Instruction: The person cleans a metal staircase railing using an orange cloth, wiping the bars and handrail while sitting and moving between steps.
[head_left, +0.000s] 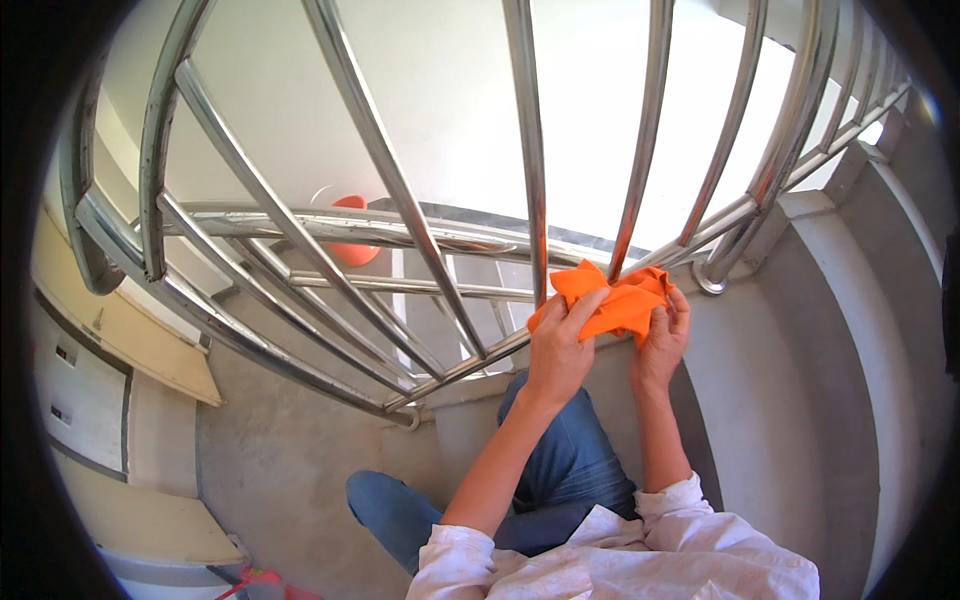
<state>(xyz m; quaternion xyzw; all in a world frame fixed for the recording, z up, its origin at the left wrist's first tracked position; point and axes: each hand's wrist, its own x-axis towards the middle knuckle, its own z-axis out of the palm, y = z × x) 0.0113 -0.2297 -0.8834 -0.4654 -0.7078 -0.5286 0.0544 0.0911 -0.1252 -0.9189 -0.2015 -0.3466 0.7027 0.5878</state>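
An orange cloth (611, 307) is bunched between my two hands, around or against the lower rail of a stainless-steel stair railing (531, 150). My left hand (564, 336) grips the cloth's left side, thumb on top. On its right side, my right hand (661, 337) pinches the cloth between thumb and fingers. The cloth sits at the foot of an upright baluster (641, 150) and hides that stretch of the rail. Whether it wraps fully round the rail I cannot tell.
Concrete steps (757, 375) rise to the right. A landing floor (285, 442) lies at the lower left, beside a wall with a metal panel door (82, 382). Beyond the railing, an orange-red bucket (352, 251) stands lower down. A pink-red object (259, 576) shows at the bottom left.
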